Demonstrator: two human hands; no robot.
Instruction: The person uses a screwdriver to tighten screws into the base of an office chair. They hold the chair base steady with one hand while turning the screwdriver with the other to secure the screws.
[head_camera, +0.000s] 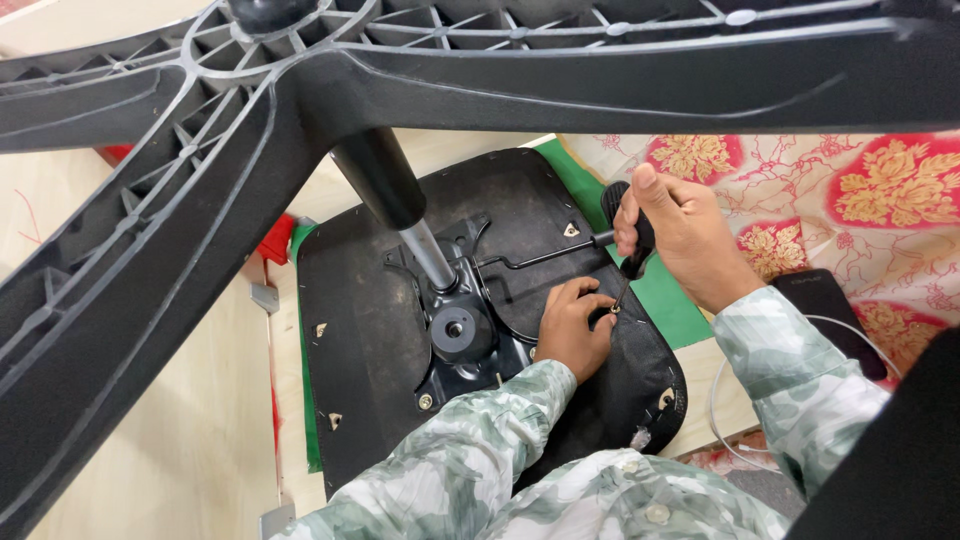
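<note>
An upturned black chair seat (370, 330) lies below me with a black metal mechanism plate (462, 330) bolted to its underside. A gas cylinder (400, 205) rises from the plate to the black star-shaped chair base (180, 170), which fills the top and left of the view. My right hand (675, 235) grips the black handle of a screwdriver (628, 240), its tip pointing down at a screw near the plate's right edge. My left hand (572, 328) rests on the seat, its fingertips pinched at that screw beside the screwdriver tip. A thin lever rod (545, 257) runs from the plate toward my right hand.
The seat lies on a green mat (660, 295) over a light wooden surface (190, 440). A red and cream floral cloth (850, 200) spreads at the right, with a dark phone (825, 300) and a white cable (720, 400) on it. Red items (275, 240) sit left of the seat.
</note>
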